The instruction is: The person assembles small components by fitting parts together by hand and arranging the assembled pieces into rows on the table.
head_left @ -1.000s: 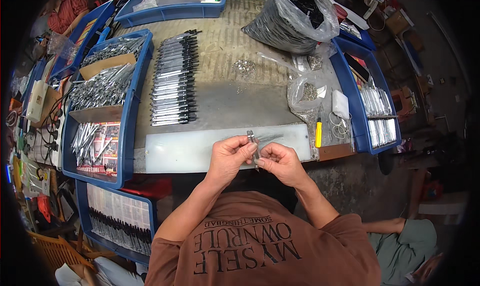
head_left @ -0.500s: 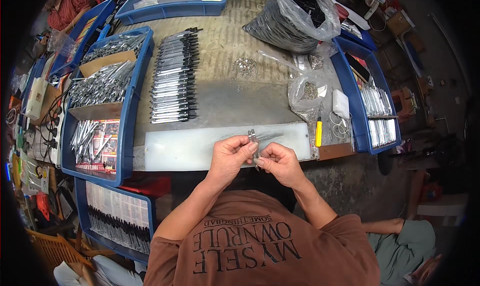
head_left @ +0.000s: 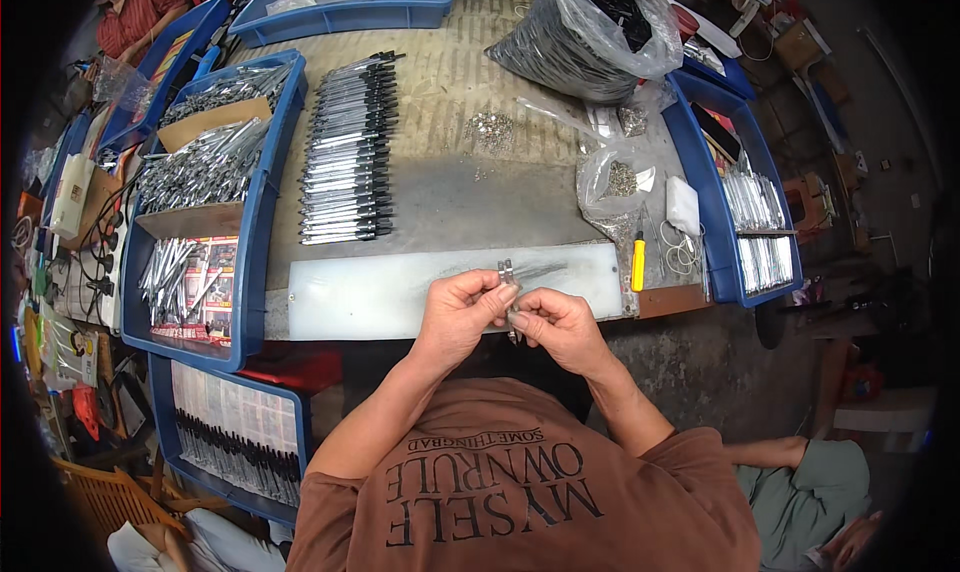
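My left hand (head_left: 462, 312) is closed, pinching a pair of slim silver-and-dark pens (head_left: 506, 269) upright between thumb and fingers. Their upper ends stick out above the thumb, over a white board (head_left: 390, 297) along the table's near edge. Close beside it, my right hand (head_left: 556, 326) has thumb and fingertips closed on the lower part of the same pens. The fingers hide most of their length. Beyond the board, at the left, a long row of silver pens with black ends (head_left: 348, 152) lies side by side on the table.
At left, a blue tray (head_left: 262, 207) holds silver pen parts; another blue tray (head_left: 300, 412) sits below it. Small metal bits (head_left: 490, 130) lie mid-table. At right are a bag of black parts (head_left: 560, 57), a yellow-handled screwdriver (head_left: 638, 264) and a blue bin (head_left: 715, 227).
My right fingertips have shifted slightly up and left against the pens, and the lower tips show a little more. My left hand keeps its grip almost unmoved.
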`<state>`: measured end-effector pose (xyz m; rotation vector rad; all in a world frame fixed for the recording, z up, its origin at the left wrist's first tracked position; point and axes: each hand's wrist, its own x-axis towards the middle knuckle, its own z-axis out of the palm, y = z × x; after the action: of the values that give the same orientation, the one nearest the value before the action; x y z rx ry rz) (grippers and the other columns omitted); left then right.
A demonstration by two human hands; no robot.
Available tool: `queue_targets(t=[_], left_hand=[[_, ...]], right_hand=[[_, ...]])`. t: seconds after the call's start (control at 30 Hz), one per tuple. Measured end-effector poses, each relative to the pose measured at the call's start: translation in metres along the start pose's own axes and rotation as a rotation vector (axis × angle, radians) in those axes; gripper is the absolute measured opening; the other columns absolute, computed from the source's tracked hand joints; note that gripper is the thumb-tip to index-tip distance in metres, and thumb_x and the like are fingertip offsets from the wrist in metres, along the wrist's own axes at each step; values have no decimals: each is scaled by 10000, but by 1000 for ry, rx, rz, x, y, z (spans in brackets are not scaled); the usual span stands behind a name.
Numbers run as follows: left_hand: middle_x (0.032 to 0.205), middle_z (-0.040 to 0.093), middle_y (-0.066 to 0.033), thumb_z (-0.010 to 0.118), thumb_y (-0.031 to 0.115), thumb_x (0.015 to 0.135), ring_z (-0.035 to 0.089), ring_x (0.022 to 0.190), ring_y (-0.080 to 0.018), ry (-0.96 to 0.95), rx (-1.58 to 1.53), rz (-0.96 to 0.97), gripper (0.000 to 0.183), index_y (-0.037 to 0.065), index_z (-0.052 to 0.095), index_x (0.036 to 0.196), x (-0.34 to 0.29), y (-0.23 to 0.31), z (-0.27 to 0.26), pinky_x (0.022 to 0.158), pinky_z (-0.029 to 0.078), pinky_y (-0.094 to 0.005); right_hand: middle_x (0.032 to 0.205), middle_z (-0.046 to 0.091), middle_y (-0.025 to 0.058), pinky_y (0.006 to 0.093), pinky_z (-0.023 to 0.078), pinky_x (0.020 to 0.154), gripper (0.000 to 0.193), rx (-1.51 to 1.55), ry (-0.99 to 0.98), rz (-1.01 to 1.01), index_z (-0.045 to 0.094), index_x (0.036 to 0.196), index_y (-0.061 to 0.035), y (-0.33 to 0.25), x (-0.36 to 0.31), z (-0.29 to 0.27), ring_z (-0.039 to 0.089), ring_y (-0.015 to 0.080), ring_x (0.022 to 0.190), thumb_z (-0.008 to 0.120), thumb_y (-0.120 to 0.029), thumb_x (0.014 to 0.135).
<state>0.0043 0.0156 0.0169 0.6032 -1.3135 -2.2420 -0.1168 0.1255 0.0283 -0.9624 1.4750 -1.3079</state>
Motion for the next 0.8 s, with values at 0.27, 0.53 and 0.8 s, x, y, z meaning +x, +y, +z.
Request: queue_targets(t=[0.27,0.53,0.8], left_hand=[[706,563,-12,590,65,837,513,611,-74,21,4,9,92,-22,620,838,-1,2,3,553,447,-203],[709,564,-10,589,62,837,511,620,-71,26,15,2,96,-23,625,862,-1,2,3,554,447,-203],[726,576,-13,594,69,835,514,624,-68,41,23,-3,119,-26,625,899,-1,-1,2,549,451,-206]], right_hand=[[642,557,-24,184,386,487,136,14,42,-16,596,818,-10,0,0,3,474,22,559,595,-142,851],[629,553,-26,187,382,482,138,-13,51,-19,601,809,-14,0,0,3,470,22,547,600,-147,848],[654,580,-12,186,390,477,148,-21,41,-7,611,831,-10,-2,0,4,478,28,539,590,-155,853]])
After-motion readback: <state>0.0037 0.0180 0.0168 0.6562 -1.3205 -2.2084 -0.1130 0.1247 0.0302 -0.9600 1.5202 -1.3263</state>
